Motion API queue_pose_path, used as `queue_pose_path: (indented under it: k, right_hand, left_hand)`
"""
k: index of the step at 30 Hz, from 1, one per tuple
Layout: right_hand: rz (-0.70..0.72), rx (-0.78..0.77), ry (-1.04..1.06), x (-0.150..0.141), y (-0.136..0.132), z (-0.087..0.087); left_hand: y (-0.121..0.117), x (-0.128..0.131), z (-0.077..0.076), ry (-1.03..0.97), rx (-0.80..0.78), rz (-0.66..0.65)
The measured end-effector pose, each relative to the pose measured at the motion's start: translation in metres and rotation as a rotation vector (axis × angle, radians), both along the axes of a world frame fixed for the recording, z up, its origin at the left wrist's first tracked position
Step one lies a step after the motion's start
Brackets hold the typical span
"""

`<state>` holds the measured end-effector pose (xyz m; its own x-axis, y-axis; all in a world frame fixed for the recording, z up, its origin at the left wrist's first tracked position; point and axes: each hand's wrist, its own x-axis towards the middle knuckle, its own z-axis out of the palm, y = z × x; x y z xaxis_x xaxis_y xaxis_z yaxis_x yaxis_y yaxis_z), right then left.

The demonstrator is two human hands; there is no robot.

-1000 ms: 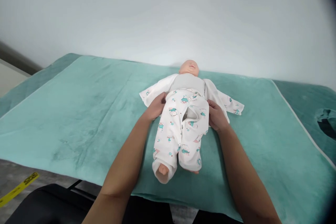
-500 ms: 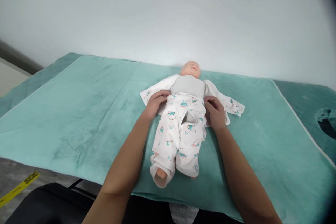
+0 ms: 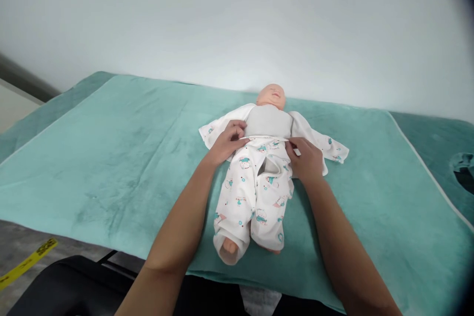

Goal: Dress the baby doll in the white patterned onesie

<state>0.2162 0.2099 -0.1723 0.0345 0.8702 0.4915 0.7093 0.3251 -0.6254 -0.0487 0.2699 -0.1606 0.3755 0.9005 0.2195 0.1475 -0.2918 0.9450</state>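
Note:
On its back lies a baby doll (image 3: pixel 271 98), head toward the wall. It wears white printed pants (image 3: pixel 237 192) with an open crotch, and its grey torso (image 3: pixel 268 122) is bare above the waistband. A white printed jacket (image 3: pixel 314 140) is spread open, both sleeves out to the sides. My left hand (image 3: pixel 227 143) has its thumb and fingers closed at the waistband's left end. At the right end, my right hand (image 3: pixel 305 157) pinches the waistband's edge. One doll foot (image 3: pixel 229 246) shows inside the left cuff.
A green plush cover (image 3: pixel 111 158) lies over the bed under the doll. The bed's far side meets a white wall (image 3: pixel 222 19). A dark hole (image 3: pixel 464 175) shows at the right. A black seat (image 3: pixel 70 286) stands at the lower left, near yellow floor tape (image 3: pixel 27 264).
My left hand has moved up and inward, its thumb now over the waistband. My right hand has shifted slightly inward along the waistband's edge. The view has moved a little.

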Motion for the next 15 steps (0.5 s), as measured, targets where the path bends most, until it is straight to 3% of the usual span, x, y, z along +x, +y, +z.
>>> queue_pose_path:
  k: [5,8,11,15]
  right_hand:
    - [0.065,-0.007,0.094,-0.005,0.003,0.003]
    - [-0.047,-0.117,0.082,-0.009,0.01,0.009]
    - [-0.184,-0.166,0.079,-0.01,0.027,0.013]
    - [-0.218,-0.204,0.259,-0.009,0.056,0.007]
  left_hand:
    - [0.003,0.004,0.0,-0.084,0.001,0.017]
    - [0.014,0.01,-0.004,-0.102,0.006,0.133]
    - [0.029,0.023,-0.003,0.039,0.09,0.289]
    - [0.044,0.042,0.003,0.157,0.207,0.389]
